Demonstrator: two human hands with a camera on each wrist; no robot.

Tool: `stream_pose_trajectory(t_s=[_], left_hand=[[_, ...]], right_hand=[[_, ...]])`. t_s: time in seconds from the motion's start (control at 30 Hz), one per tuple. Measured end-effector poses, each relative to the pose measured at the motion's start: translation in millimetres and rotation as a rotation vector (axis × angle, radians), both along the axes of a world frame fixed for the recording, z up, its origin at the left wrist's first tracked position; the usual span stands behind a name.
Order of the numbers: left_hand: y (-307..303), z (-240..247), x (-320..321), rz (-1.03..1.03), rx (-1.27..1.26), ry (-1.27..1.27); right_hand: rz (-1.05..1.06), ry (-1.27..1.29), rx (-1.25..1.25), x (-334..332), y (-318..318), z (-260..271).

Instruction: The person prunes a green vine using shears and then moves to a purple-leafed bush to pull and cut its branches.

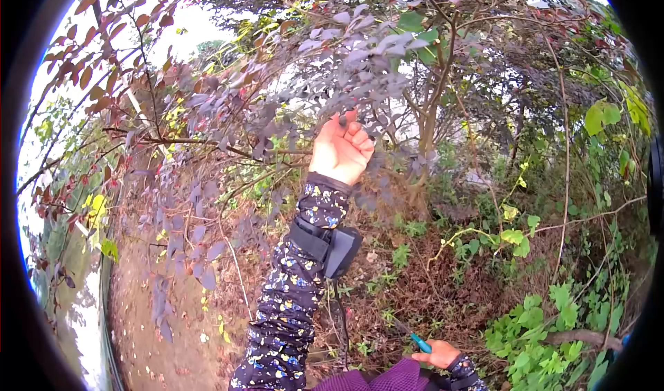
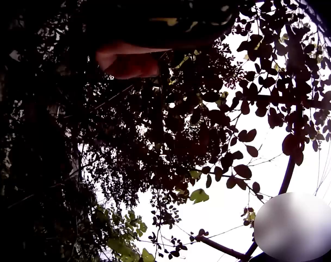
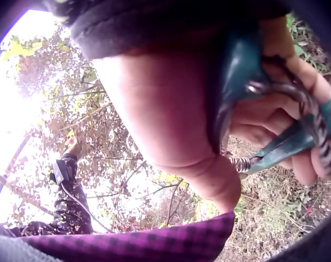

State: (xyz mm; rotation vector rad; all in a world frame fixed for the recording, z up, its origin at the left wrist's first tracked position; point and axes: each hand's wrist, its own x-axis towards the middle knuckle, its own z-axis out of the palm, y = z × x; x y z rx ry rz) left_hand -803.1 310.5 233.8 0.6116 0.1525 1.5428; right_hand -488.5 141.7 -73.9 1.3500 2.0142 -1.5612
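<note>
My left hand (image 1: pixel 344 150) is raised among purple-leaved twigs, with its fingers curled and palm side showing. Between thumb and forefinger it pinches a dark bit of a purple-leaved twig (image 1: pixel 343 122), mostly hidden by the fingers. In the left wrist view only part of that hand (image 2: pixel 130 63) shows, dark against the foliage. Low by the body, my right hand (image 1: pixel 440 354) holds pruning shears (image 1: pixel 420 342) with teal handles. The right wrist view shows the fingers of the right hand (image 3: pixel 179 109) around the shears' teal handles (image 3: pixel 288 139), with a coiled spring (image 3: pixel 242 164) between them.
A bare horizontal branch (image 1: pixel 200 141) runs behind the left hand from the left. Thin hanging stems (image 1: pixel 565 135) and green vines (image 1: pixel 532 329) stand at the right. Dry brown brush (image 1: pixel 429 280) covers the slope, beside a dirt path (image 1: pixel 149 308) at the left.
</note>
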Motion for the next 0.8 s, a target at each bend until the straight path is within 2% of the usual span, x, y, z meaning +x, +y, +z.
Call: stream_pose_trajectory(t_s=[0.1, 0.13, 0.17, 0.23, 0.3, 0.37, 0.4, 0.43, 0.47, 0.5, 0.57, 0.63, 0.67, 0.7, 0.73, 0.8], left_hand=[[-1.1, 1.0, 6.0, 0.078, 0.012, 0.06], [-7.3, -1.7, 8.0, 0.173, -0.062, 0.085], [-8.9, -14.9, -2.7, 0.061, 0.018, 0.082], [-44.6, -20.1, 8.5, 0.369, -0.167, 0.26], [-86.3, -32.5, 4.5, 0.309, -0.257, 0.326], [-102.7, -93.2, -68.7, -0.009, -0.077, 0.4], [-132.7, -67.3, -24.8, -0.015, -0.22, -0.017], [-145.4, -77.5, -38.4, 0.208, -0.348, 0.092], [-150.3, -104.6, -69.8, 0.038, -0.242, 0.063], [-152.9, -132.8, -99.8, -0.131, -0.134, 0.033], [-167.3, -157.1, -124.1, -0.115, -0.214, 0.019], [-178.7, -155.1, -117.9, -0.098, -0.292, 0.004], [-183.1, -140.2, -97.0, 0.097, -0.334, 0.163], [-186.9, -131.2, -86.7, 0.294, -0.375, 0.321], [-189.4, -137.4, -100.5, 0.217, -0.394, 0.382], [-189.7, -150.2, -103.2, 0.235, -0.417, 0.341]], right_hand=[[-0.038, 0.002, -0.065, 1.3, 1.7, 12.8], [-0.032, -0.001, -0.066, 0.7, 3.8, 15.6], [-0.02, -0.011, -0.079, 0.0, 5.6, 18.0], [-0.002, -0.024, -0.095, -1.9, 8.1, 20.7], [-0.018, 0.014, -0.1, -3.5, 9.7, 20.2], [-0.029, 0.11, -0.061, -7.4, 11.5, 1.9], [-0.052, 0.18, -0.092, -14.6, 14.0, 25.7], [-0.073, 0.247, -0.124, -21.5, 16.8, 49.5], [-0.001, 0.297, -0.079, -28.5, 25.0, 16.6], [-0.026, 0.437, -0.105, -39.0, 28.0, 29.4], [-0.022, 0.592, -0.1, -64.2, 36.8, 51.6], [-0.034, 0.841, -0.199, -88.8, 40.8, 88.8], [-0.03, 0.941, -0.165, -98.0, 42.8, 103.4], [-0.048, 0.998, -0.245, -102.9, 44.0, 129.2], [-0.016, 1.026, -0.224, -108.6, 48.8, 139.6], [0.001, 1.101, -0.221, -118.7, 55.6, 156.0]])
